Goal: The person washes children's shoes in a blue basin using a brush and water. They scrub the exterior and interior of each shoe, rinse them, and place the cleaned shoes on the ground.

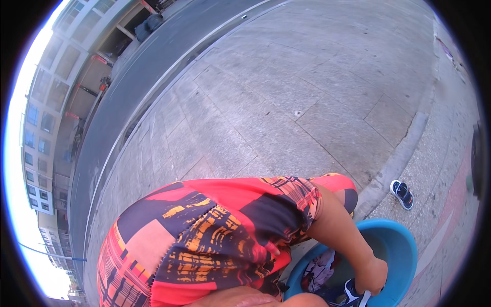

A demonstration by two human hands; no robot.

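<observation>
My left hand [374, 277] reaches down into a large blue plastic basin [409, 249] at the lower right. Its fingers are closed on a dark navy and white shoe [350, 293] inside the basin, partly cut off by the picture's lower edge. Beside the shoe lies a crumpled pale purple patterned cloth [320, 270]. My right hand is out of view; bare skin shows along the bottom edge. A second navy shoe with a white sole [402, 194] rests on the pavement just beyond the basin.
My red, black and orange patterned clothing [215, 234] fills the lower middle. Grey paving [268, 96] stretches beyond, with a pale kerb strip [416, 126] near the shoe. A road [126, 84] and buildings [57, 92] lie at the left. A dark object [476, 161] stands at the far right rim.
</observation>
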